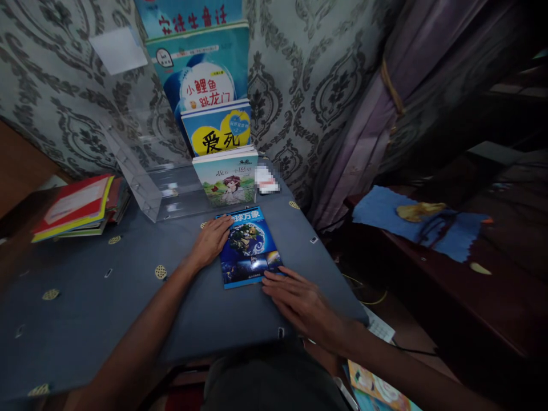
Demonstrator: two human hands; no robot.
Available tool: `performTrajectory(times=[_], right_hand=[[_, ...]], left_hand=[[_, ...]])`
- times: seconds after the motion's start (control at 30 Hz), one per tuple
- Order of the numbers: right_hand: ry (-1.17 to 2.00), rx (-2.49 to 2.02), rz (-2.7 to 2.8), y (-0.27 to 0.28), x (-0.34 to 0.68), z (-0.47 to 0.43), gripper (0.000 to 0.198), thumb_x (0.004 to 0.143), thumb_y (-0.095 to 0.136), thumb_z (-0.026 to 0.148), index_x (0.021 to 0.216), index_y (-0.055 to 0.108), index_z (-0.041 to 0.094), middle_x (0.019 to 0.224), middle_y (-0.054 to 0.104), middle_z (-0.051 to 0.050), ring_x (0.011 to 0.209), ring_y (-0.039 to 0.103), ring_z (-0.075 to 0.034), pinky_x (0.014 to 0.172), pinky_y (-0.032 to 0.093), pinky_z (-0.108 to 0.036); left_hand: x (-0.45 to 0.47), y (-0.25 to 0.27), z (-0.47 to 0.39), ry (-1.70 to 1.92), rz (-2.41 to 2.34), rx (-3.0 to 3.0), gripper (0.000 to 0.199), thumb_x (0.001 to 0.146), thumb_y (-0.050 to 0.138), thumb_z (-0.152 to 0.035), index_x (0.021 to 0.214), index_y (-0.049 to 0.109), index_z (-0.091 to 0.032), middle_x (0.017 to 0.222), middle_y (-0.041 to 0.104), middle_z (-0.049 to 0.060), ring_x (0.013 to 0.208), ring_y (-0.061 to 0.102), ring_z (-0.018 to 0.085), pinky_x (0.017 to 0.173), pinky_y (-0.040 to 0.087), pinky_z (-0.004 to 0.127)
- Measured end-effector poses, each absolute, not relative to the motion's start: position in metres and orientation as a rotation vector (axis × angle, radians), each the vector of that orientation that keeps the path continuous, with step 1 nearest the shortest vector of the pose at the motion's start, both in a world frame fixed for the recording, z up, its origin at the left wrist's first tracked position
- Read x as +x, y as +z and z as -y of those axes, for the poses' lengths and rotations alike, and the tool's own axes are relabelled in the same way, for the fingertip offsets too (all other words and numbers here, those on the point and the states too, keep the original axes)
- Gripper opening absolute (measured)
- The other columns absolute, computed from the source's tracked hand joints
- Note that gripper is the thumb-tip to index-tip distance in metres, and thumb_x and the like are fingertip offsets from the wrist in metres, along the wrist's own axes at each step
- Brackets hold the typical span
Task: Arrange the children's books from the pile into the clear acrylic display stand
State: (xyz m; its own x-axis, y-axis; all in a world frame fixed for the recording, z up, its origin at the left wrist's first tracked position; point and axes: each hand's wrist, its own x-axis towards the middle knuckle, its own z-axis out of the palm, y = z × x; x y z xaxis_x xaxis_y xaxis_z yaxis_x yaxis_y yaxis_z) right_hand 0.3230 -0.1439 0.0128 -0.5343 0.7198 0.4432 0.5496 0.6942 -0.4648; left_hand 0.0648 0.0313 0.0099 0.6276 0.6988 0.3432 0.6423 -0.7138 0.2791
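With left hand [212, 240] and right hand [297, 299] unclenched against the blue book [248, 242], flat on the table [128, 279] before the clear rack [143, 191], could jolt that rack (laden with books [231, 180]) by pushing too far.

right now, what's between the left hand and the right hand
In the head view, a blue book with a globe on its cover lies flat on the table between the left hand and the right hand.
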Motion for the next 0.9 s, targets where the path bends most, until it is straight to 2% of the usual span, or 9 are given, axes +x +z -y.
performTrajectory(times=[0.2,0.6,0.73,0.9], right_hand=[[0.303,-1.055,2.152,0.014,0.340,0.135,0.037,0.099,0.053,0.016,0.133,0.064,0.025,0.125,0.075,-0.010,0.120,0.069,-0.023,0.110,0.051,-0.051],[0.292,-1.286,2.141,0.013,0.331,0.051,0.035,0.098,0.051,0.022,0.130,0.066,0.024,0.128,0.073,-0.010,0.125,0.065,-0.027,0.114,0.043,-0.057],[0.327,-1.391,2.114,0.018,0.326,0.011,0.034,0.098,0.050,0.022,0.128,0.067,0.022,0.128,0.073,-0.010,0.119,0.068,-0.027,0.112,0.046,-0.052],[0.316,-1.542,2.096,0.026,0.320,-0.019,0.035,0.100,0.048,0.025,0.128,0.068,0.019,0.120,0.075,-0.012,0.110,0.070,-0.029,0.097,0.053,-0.042]], left_hand=[[0.065,0.009,-0.032,0.655,-1.138,2.717,0.039,0.103,0.039,-0.025,0.136,0.059,-0.019,0.145,0.061,0.011,0.140,0.052,0.024,0.115,0.044,0.049],[0.065,0.006,-0.032,0.667,-1.143,2.713,0.040,0.104,0.039,-0.027,0.138,0.058,-0.020,0.145,0.061,0.011,0.139,0.053,0.024,0.115,0.044,0.051],[0.066,0.006,-0.032,0.666,-1.151,2.713,0.039,0.104,0.039,-0.027,0.138,0.058,-0.021,0.145,0.061,0.011,0.140,0.053,0.024,0.115,0.044,0.050],[0.065,0.004,-0.032,0.697,-1.148,2.729,0.039,0.104,0.039,-0.026,0.138,0.058,-0.021,0.145,0.061,0.010,0.139,0.053,0.024,0.114,0.045,0.049]])
